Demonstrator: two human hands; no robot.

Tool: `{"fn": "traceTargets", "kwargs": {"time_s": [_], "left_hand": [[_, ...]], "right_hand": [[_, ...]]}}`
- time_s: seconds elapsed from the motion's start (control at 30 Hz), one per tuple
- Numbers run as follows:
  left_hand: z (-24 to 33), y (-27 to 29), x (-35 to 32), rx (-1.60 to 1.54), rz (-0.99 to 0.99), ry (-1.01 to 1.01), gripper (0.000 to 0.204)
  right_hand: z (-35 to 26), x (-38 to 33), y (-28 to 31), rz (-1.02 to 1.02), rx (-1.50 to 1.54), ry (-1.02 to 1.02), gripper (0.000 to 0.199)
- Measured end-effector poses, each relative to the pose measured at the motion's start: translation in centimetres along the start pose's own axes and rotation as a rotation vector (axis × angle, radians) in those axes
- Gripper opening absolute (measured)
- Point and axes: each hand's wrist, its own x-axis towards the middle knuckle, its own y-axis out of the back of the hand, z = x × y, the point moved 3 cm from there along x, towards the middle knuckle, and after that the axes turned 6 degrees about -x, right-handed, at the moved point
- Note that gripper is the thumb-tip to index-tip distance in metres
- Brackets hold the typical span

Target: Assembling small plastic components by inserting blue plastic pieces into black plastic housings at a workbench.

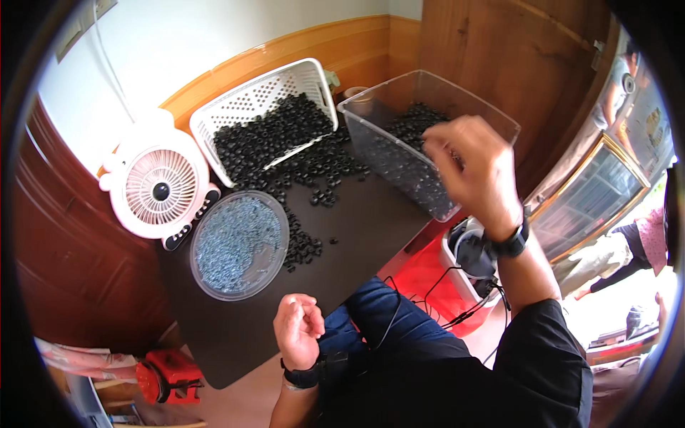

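The right hand is raised at the near side of a clear box, fingers loosely curled toward the thumb; whether it grips anything cannot be told. Black pieces lie inside the box, just beyond and left of that hand. The left hand is by the table's near edge, palm partly turned up and fingers half bent; no held thing shows, but the curled fingers hide part of the palm.

Beyond the left hand and a little to its left sits a round clear dish of small bluish bits. Farther past it, well left of the right hand, a white basket leans on its side, more black pieces spilling out and trailing toward the dish.

All this rests on a dark table. A pink fan stands left of the dish, farther from the left hand. Wood trim runs along the wall past both hands. Below the right hand, beside the table, is a white bin with black cables.
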Motion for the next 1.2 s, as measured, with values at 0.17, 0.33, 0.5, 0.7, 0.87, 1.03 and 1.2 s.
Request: {"fn": "traceTargets", "kwargs": {"time_s": [0.17,0.33,0.5,0.7,0.87,1.03,1.2], "left_hand": [[0.4,0.1,-0.1,-0.009,-0.015,-0.001,0.032],[1.3,2.0,-0.7,-0.066,0.071,-0.023,0.03],[1.3,2.6,-0.9,-0.074,0.068,-0.021,0.03],[1.3,2.2,-0.6,-0.052,0.081,-0.006,0.029],[0.8,2.0,-0.1,0.037,0.05,-0.065,0.028],[1.0,2.9,-0.4,0.102,0.038,-0.101,0.028],[0.5,2.1,0.1,0.131,0.029,-0.088,0.029]], "right_hand": [[-5.5,-3.9,-7.4,-0.343,0.46,0.09,0.013],[-6.3,-7.3,-14.1,-0.66,0.483,0.039,0.02],[-7.1,-8.0,-16.7,-0.639,0.402,0.096,0.018],[-7.1,-5.9,-17.8,-0.642,0.274,0.112,0.016],[-5.9,-3.2,-21.1,-0.602,0.146,0.127,0.018],[-7.7,-2.7,-25.4,-0.633,0.096,0.163,0.021],[-6.6,-3.2,-25.0,-0.633,0.089,0.162,0.02]]}}
